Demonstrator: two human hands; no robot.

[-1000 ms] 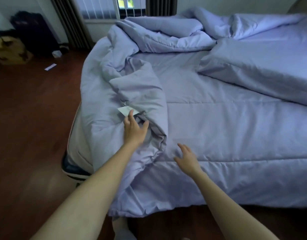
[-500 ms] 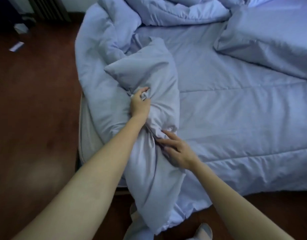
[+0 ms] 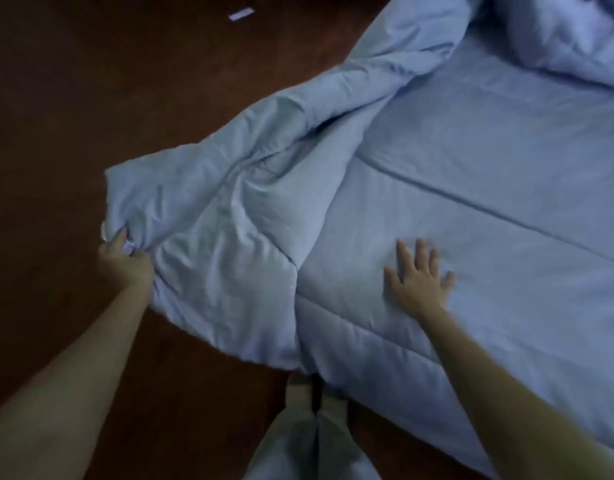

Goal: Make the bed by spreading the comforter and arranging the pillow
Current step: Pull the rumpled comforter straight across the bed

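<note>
A: Gripping of the comforter (image 3: 471, 174) corner by the left hand (image 3: 123, 259), over the floor (image 3: 56, 98): why?
B: For spreading, presumably; the rest is pinned on the bed (image 3: 419, 407) by the flat, spread right hand (image 3: 418, 284).

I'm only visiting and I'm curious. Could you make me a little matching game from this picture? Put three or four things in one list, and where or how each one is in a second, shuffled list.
Things:
1. left hand
2. right hand
3. small white slip
4. comforter

Places and states:
A. lies on the dark wooden floor
B. light blue, bunched up at the far end
C. grips a corner of the comforter, out over the floor
D. rests flat, palm down, on the comforter

Pairs: 1-C, 2-D, 3-A, 4-B
</note>
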